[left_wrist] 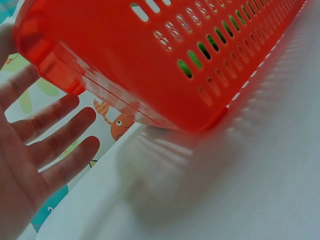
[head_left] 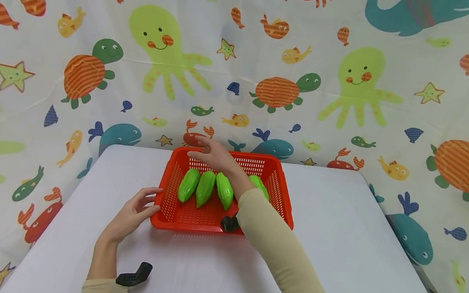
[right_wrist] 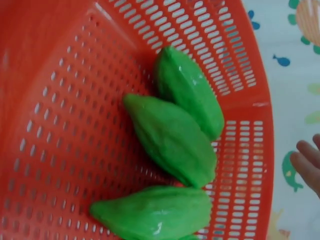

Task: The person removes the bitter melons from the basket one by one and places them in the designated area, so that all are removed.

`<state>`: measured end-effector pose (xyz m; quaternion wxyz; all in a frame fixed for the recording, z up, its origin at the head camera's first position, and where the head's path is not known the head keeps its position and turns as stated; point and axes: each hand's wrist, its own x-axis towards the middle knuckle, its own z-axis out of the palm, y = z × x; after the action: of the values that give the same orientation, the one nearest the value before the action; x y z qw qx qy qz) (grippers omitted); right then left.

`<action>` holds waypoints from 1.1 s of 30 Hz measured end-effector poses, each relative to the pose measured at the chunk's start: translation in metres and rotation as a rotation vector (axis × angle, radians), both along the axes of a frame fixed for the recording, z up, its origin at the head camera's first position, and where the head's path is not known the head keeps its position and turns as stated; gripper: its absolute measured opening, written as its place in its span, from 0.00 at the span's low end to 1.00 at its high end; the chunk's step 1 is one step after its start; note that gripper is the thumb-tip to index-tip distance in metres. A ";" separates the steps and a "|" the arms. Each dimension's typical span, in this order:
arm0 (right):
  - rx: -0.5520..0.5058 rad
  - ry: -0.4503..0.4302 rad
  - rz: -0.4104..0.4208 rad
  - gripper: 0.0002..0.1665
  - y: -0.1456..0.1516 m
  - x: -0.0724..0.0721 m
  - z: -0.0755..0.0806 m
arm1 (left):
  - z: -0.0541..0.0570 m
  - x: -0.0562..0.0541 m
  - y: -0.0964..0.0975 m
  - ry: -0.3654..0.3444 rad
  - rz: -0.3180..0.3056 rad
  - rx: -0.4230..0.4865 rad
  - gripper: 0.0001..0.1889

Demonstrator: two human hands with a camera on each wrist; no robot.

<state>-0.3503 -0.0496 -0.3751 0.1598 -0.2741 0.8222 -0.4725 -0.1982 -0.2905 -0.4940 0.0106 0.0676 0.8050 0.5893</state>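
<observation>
While the right hand hangs over the far side of the red basket, green fruits lie inside on its perforated floor: three side by side toward the left, a fourth at right, partly behind the right forearm. White table around the basket. Right fingers loosely extended, gripping nothing; in the wrist view they lie past the far rim, fruits well apart from them, nearer the person. Left hand at the basket's left rim, fingers spread, nearly straight; fruits on the other side of that wall. Firmness of contact: cannot tell. Long axes run roughly near to far, tapered ends toward the person. Near tips fan out: left pair leaning left, other two right.
</observation>
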 end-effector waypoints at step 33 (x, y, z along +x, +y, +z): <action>0.271 -0.323 0.018 0.42 -0.024 0.004 -0.026 | 0.001 0.011 -0.006 -0.008 -0.025 0.034 0.28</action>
<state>-0.3464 -0.0739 -0.4006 0.3293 -0.1782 0.8394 -0.3939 -0.1868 -0.2966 -0.4933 0.0199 0.0754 0.7940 0.6029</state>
